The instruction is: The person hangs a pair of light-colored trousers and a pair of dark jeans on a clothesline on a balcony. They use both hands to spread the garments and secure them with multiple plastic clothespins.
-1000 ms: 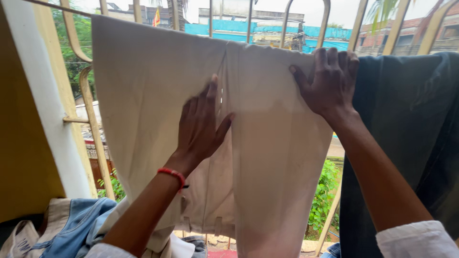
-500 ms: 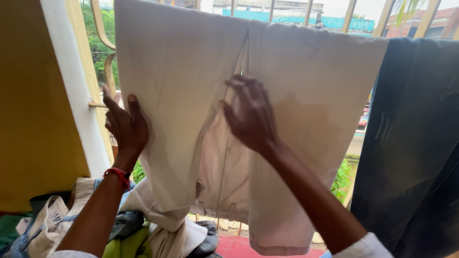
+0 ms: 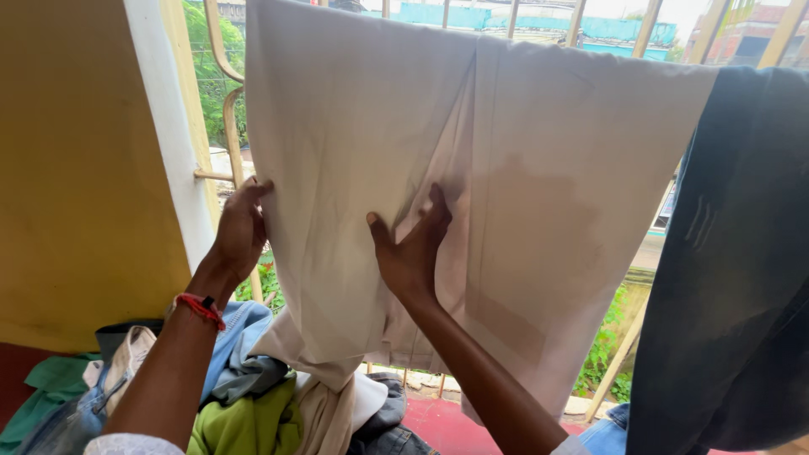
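Here, my left hand (image 3: 238, 232) has its fingers clenched on the cream trousers' (image 3: 472, 194) left edge; my right hand (image 3: 413, 244) lies flat, fingers released, against their centre seam.

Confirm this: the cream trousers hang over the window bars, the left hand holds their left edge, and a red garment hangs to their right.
Not quite. The garment hanging right of the cream trousers is dark blue-grey, not red, as the head view shows. The left hand does hold their left edge.

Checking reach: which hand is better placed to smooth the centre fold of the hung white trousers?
Right, probably. The right hand lies flat on the white trousers at the centre fold; the left hand grips their outer edge.
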